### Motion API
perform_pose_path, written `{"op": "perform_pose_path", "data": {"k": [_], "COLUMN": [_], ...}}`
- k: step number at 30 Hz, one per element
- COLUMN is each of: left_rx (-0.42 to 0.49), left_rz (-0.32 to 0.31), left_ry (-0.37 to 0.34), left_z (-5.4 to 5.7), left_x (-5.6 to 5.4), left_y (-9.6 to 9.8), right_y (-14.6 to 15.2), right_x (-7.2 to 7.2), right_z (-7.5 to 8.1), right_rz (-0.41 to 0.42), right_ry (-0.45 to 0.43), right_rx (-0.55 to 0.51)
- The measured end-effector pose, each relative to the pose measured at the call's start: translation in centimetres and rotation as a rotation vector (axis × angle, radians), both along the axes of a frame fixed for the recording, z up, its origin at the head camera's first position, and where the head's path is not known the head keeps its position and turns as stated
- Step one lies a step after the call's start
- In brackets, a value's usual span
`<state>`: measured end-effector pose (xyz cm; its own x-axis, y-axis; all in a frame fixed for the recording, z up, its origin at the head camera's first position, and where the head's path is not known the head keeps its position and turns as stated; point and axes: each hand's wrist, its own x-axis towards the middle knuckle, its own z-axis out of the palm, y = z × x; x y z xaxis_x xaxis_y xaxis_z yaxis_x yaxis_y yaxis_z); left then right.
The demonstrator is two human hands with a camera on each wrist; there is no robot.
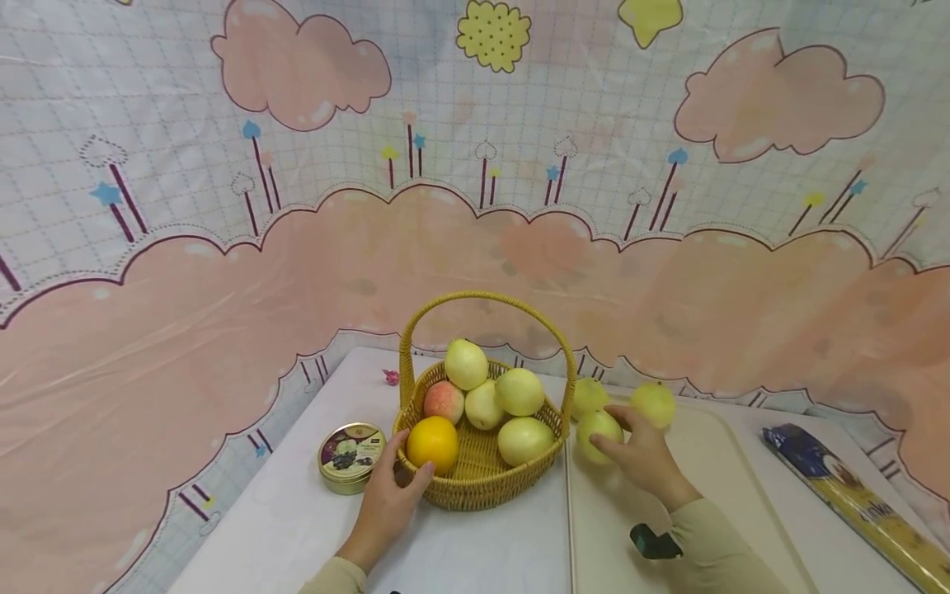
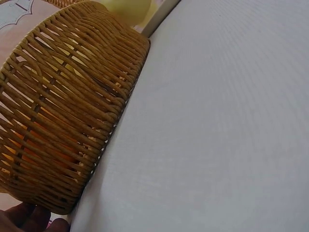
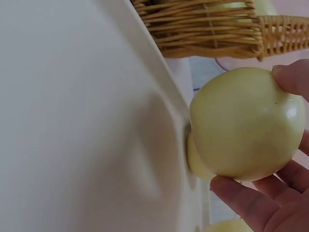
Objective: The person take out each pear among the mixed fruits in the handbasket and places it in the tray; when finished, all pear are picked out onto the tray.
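Note:
My right hand point(image 1: 641, 454) grips a round pale green pear point(image 3: 246, 123) between thumb and fingers. The right wrist view has this pear above the cream tray point(image 1: 631, 511), whose surface carries a shadow. Two more pale green pears, a left one point(image 1: 590, 398) and a right one point(image 1: 653, 404), lie close behind it. My left hand point(image 1: 393, 487) holds the left front rim of a wicker basket point(image 1: 482, 495), thumb beside an orange point(image 1: 433, 445). Low in the left wrist view, fingertips point(image 2: 34, 217) touch the basket's outer wall. Inside are a reddish peach point(image 1: 444, 402) and several pale pears point(image 1: 525, 441).
A round tin point(image 1: 351, 458) with fruit on its lid stands left of the basket. A small pink object point(image 1: 391, 378) lies behind it. Along the right edge is a long blue-and-yellow packet point(image 1: 853, 495). The basket's tall handle point(image 1: 486, 295) arches over the fruit.

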<state>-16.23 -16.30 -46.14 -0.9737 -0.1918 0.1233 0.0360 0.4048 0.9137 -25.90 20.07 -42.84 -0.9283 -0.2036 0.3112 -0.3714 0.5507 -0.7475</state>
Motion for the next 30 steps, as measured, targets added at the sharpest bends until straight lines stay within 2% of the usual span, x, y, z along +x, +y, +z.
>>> {"op": "perform_pose_path", "data": {"k": [10, 15, 30], "left_rx": [0.002, 0.005, 0.009], "left_rz": [0.002, 0.003, 0.002], "left_ry": [-0.009, -0.003, 0.009], "left_z": [0.1, 0.0, -0.1], "left_x": [0.1, 0.1, 0.0], "left_y": [0.2, 0.1, 0.2], "right_y": [-1.0, -1.1, 0.5], "right_x": [0.0, -0.1, 0.2], "right_z": [-0.8, -1.1, -1.4], "right_rz": [0.017, 0.022, 0.004], "right_ry": [-0.066, -0.062, -0.160], "right_rx": [0.015, 0.016, 0.047]}}
